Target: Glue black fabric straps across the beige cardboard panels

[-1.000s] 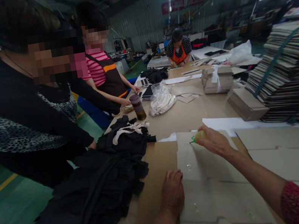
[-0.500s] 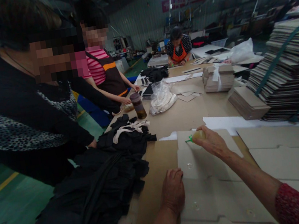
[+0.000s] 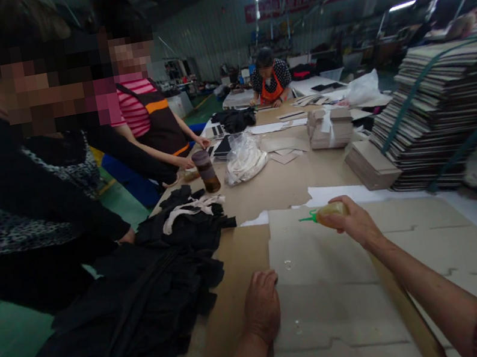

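The right hand (image 3: 359, 224) was found closed around a squeeze bottle (image 3: 331, 216), the fingers wrapped on the rear of its body. The bottle lay nearly level, its long axis running crosswise over the row of grey cardboard panels (image 3: 321, 262), with the green nozzle (image 3: 309, 217) pointing left across the farthest panel in the row. The tip appeared raised over that panel, though contact could not be ruled out from this 1 view. The left hand (image 3: 262, 304) rested at the row's left edge, its fingers together and bent; whether it gripped anything could not be told. From the left hand, the bottle stood ahead and to the right; the right hand, having hold of it, was the nearer of the 2. Along the left side of the row, 2 clear, glossy spots (image 3: 288, 265) were noted, 1 beyond the other; the nozzle tip sat farther out than both and somewhat right of their line. A second group of panels (image 3: 443, 238) lay to the right, past the right forearm. A pile of black fabric (image 3: 120, 320) occupied the left of the table (image 3: 303, 180), with a co-worker's hand (image 3: 127, 236) at its far side.
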The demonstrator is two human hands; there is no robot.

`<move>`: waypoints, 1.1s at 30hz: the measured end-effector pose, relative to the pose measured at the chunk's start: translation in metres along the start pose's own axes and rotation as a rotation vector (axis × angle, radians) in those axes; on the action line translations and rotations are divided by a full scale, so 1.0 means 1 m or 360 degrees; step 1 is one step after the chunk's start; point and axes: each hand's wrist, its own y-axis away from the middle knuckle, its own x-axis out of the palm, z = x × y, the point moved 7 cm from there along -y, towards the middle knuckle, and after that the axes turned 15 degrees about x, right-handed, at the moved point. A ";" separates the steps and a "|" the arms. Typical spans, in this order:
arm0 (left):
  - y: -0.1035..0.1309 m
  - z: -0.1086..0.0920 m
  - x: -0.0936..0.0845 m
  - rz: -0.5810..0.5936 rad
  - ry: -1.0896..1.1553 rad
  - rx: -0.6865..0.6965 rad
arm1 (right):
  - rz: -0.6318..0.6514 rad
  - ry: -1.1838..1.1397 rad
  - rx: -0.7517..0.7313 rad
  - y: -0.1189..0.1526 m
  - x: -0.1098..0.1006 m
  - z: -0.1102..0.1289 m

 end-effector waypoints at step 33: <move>-0.002 -0.001 -0.004 -0.0061 -0.0003 0.0068 | -0.0317 0.0844 0.0122 0.001 -0.060 -0.053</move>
